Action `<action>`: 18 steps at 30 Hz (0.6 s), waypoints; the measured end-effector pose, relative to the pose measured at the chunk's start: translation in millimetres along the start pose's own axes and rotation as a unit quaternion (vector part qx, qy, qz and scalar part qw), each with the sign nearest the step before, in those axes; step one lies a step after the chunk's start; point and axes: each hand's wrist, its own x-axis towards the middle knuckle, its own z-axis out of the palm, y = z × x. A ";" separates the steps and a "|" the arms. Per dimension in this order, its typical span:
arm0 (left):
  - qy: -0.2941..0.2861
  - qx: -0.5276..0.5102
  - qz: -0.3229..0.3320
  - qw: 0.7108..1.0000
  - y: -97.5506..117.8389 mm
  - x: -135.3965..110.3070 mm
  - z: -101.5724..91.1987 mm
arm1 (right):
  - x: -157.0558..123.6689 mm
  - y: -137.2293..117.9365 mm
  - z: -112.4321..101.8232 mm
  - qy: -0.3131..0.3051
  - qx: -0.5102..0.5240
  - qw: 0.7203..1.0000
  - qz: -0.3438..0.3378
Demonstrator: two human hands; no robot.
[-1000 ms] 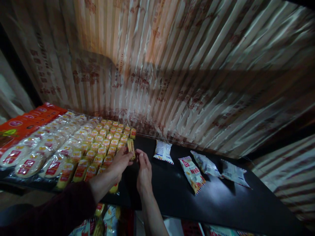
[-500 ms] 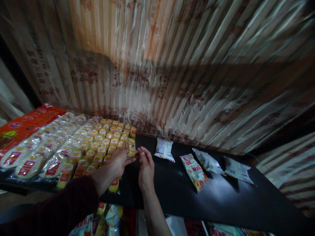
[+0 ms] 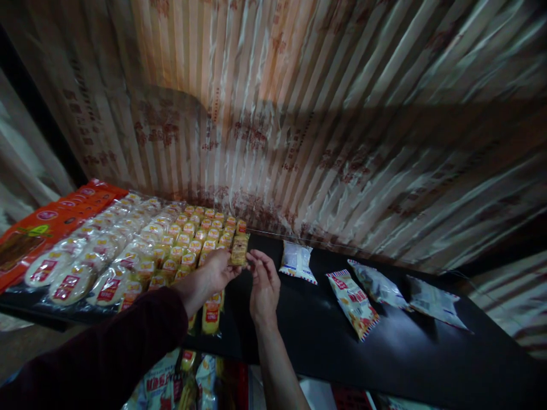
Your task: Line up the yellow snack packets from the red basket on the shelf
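Observation:
A small yellow cake in a clear wrapper (image 3: 240, 248) is at the right end of the rows of like cakes, its plain side facing up. My left hand (image 3: 217, 270) is closed on its lower left part. At the lower right edge of the same wrapper, my right hand (image 3: 264, 287) has its thumb and fingertips pinched together; the exact contact is hard to make out. Rows of yellow wrapped cakes (image 3: 188, 242) with red labels lie just left of the hands. My left forearm hides part of the front rows.
Round white wrapped cakes (image 3: 70, 283) and orange packets (image 3: 40, 225) lie further left. Several snack bags, one of them red and white (image 3: 352, 302), are spread on the black tabletop (image 3: 307, 336). Behind stands a pleated, printed curtain (image 3: 256, 114). More packets (image 3: 160, 381) show below the front edge.
The view has shifted, so the table's contents appear further right. My right fingertips have come closer to the held cake's wrapper. My left hand keeps its hold.

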 end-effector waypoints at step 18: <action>0.057 0.119 0.075 0.988 3.8 13.3 8.2 | 4.6 10.4 6.4 0.010 -0.119 0.993 0.012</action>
